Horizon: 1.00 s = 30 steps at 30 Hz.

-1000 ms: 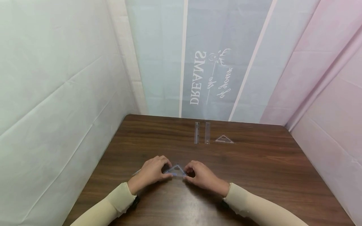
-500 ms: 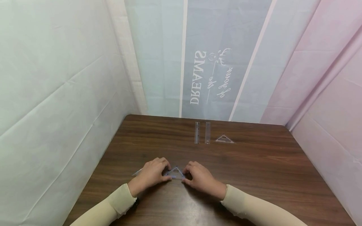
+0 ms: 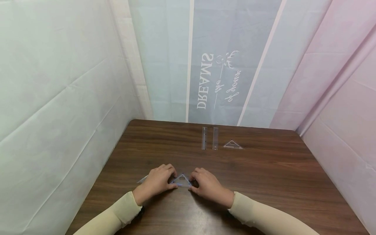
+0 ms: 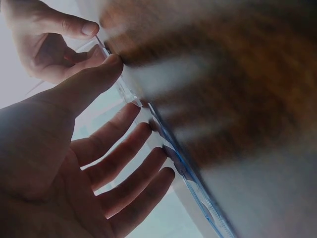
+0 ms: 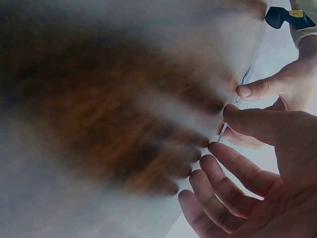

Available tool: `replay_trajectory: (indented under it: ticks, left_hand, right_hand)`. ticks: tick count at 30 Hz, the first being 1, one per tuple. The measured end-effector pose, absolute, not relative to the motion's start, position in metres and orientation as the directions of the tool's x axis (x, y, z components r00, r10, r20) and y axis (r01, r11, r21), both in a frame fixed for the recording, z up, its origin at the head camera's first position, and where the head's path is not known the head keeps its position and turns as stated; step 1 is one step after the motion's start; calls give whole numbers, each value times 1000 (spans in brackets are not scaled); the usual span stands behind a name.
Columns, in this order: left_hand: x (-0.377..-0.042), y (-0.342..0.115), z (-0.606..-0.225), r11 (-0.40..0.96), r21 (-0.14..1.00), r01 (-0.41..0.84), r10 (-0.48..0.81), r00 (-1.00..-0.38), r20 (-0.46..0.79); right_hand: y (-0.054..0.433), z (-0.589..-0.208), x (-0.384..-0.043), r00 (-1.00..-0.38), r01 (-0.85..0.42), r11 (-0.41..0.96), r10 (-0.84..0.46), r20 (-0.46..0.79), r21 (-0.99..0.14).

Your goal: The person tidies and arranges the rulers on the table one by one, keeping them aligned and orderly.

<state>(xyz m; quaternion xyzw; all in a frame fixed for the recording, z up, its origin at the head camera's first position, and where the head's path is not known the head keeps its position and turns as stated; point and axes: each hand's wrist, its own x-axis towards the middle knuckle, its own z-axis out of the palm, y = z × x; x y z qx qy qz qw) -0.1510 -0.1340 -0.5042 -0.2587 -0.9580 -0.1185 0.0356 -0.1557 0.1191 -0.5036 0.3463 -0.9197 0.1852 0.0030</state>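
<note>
A clear triangular set square [image 3: 182,181] with blue-tinted edges lies flat on the brown wooden table, its peak pointing away from me. My left hand [image 3: 157,180] holds its left corner between thumb and fingertips. At the right corner, the thumb and index finger of my right hand [image 3: 210,186] pinch the edge. In the left wrist view the set square [image 4: 130,93] shows edge-on between thumb and index finger. Another clear, blue-edged drawing tool [image 4: 195,186] lies beside the other left fingertips; in the head view most of it is hidden behind that hand.
Two clear rulers [image 3: 204,138] [image 3: 215,138] lie side by side near the table's far edge. To their right lies another clear set square [image 3: 232,145]. Fabric walls stand at the left, back and right of the table [image 3: 264,189].
Both hands have slid the set square slightly towards me and a touch left. Over the last half second they have barely moved. The rulers and far set square stay put.
</note>
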Motion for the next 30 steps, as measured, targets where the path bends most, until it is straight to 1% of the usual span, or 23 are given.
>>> replay_trajectory:
  ticks: [19,30]
  left_hand:
    - [-151,-135,-497,835,210,508,495,-861,117]
    - [-152,-135,-493,837,215,503,492,-864,107]
  right_hand:
    - [121,-499,-157,-734,-674,681,-662,152,-285]
    - [120,-491,-156,-744,-659,692,-656,123,-295]
